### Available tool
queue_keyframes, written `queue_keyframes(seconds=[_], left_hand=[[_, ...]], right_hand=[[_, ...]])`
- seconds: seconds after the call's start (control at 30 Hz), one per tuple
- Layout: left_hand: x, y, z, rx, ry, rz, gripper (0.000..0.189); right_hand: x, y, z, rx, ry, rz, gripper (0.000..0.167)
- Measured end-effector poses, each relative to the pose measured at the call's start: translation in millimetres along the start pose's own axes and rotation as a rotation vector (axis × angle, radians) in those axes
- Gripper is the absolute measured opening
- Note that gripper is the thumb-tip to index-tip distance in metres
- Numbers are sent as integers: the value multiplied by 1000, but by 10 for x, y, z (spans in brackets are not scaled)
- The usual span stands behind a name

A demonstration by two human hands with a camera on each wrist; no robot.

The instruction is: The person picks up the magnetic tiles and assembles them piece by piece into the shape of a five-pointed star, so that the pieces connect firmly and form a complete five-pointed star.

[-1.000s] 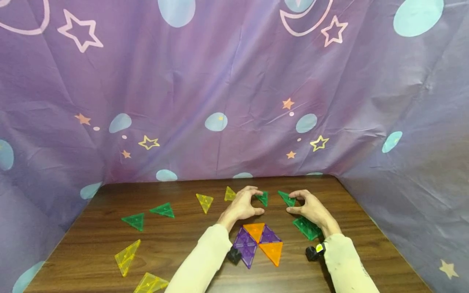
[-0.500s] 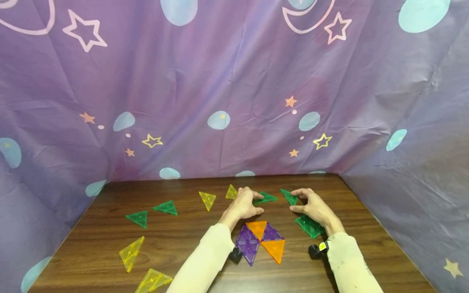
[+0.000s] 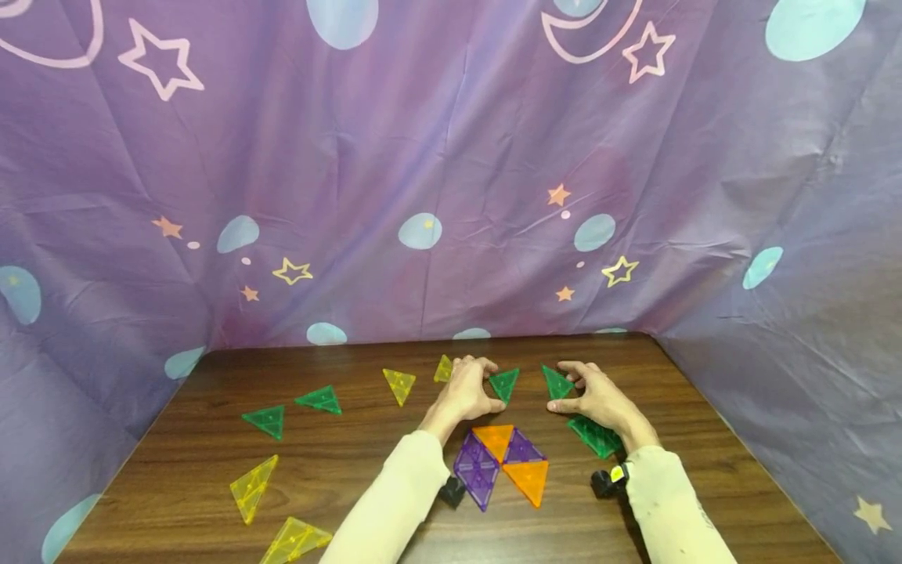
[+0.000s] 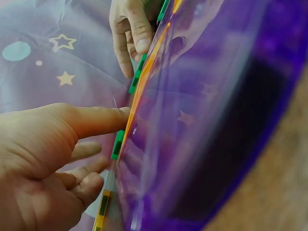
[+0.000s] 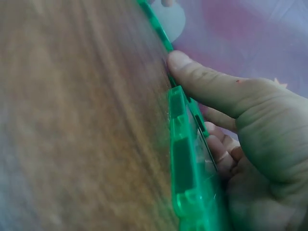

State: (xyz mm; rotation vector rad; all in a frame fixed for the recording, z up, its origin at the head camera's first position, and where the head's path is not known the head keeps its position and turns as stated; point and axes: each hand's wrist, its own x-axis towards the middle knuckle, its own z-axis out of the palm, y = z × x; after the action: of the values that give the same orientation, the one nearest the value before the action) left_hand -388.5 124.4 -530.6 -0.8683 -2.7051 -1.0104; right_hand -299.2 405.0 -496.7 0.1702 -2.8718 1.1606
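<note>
My left hand (image 3: 468,392) is beside a green triangular magnetic tile (image 3: 504,385) at the back of the table, its thumb and fingers spread around the tile's left side. My right hand (image 3: 593,398) is at a second green triangular tile (image 3: 557,383), thumb near the lower tip and fingers near the top. A gap of bare wood separates these two tiles. Nearer me lie joined purple (image 3: 477,471) and orange (image 3: 527,479) triangular tiles in a partial ring. In the left wrist view, purple plastic covers much of the right side.
More green tiles (image 3: 596,436) lie under the right wrist. To the left, yellow tiles (image 3: 399,385) and green tiles (image 3: 266,421) are scattered on the wooden table (image 3: 366,462). A patterned purple cloth (image 3: 366,157) rises behind the table.
The green tile by my left hand has turned so a point faces me. The tile at my right hand has turned slightly, and that hand's thumb has shifted left to its lower tip.
</note>
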Motion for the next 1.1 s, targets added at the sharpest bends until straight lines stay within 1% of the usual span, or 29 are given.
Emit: queue_keyframes(seconds=[0.07,0.17,0.2,0.23,0.3,0.4,0.43,0.47,0.5,0.53,0.7,0.73,0.77,0.87,0.93,0.97,1.0,1.1], left_hand=[[-54,79,-90,23,-5,6,74],[-134,226,-235,63,-55,15,75],[-151,252,-255,85,-60,29,72],[-148,238,-225,102,-59,51,71],[-178,297,-256,90,-77,58,65],[-199,345,-260,82,-89,59,61],[-210,380,-279,68,-101,49,61],[-235,452,-345,48,-120,28,59],[-237,466,-349,40,-125,25,58],[-231,442,-325,43,-116,39,57],[-220,465,-326,10,-136,35,57],[-216,464,-323,8,-138,29,58],[-220,499,-348,-6,-154,5,59],[-212,489,-334,-17,-157,-13,61],[-213,483,-328,-22,-153,-9,60],[-198,451,-297,-19,-148,-6,59],[-197,425,-274,-9,-136,12,57],[-202,427,-266,-12,-140,25,55]], right_hand=[[11,-9,4,-18,-18,-18,90],[7,-16,7,-40,-36,-40,87],[4,-18,8,-49,-41,-46,85],[0,-23,9,-56,-43,-49,85],[-5,-42,14,-79,-42,-59,84],[-5,-85,30,-103,-44,-65,85],[-1,-102,39,-105,-45,-66,86],[4,-118,49,-106,-46,-68,87],[11,-135,58,-103,-49,-70,87],[19,-151,68,-97,-53,-72,87],[56,-207,109,-120,-53,-76,88],[61,-212,114,-129,-52,-74,88],[65,-216,117,-137,-49,-72,87],[72,-217,125,-144,-41,-71,87],[73,-212,132,-146,-36,-75,87],[72,-207,136,-148,-34,-78,87],[71,-202,141,-151,-32,-80,87],[66,-181,158,-160,-30,-82,87]])
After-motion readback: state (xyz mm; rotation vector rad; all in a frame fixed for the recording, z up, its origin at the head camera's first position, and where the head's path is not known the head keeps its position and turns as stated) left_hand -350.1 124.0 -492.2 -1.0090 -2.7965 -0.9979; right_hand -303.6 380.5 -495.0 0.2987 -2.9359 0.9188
